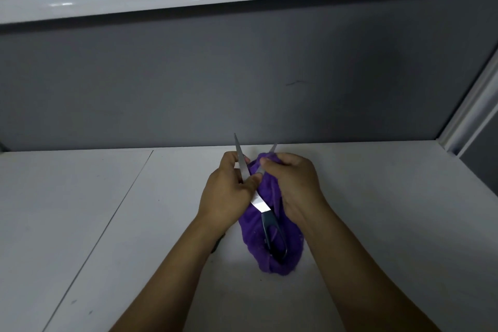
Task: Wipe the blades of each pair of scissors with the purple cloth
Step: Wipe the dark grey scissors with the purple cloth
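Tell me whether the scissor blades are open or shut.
Open: the dark-handled steel scissors show two tips spread apart, one above the left hand, one poking from the purple fuzzy cloth.

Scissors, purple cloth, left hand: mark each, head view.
scissors (260, 203) head view, blade near the pivot
purple cloth (252, 248) head view, lower left fold
left hand (226, 194) head view, back of hand

No text, label, brand, number or sign can be read on anything here.

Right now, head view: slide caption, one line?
Left hand holds one blade of open scissors; right hand grips the purple cloth around the other, at a white table.
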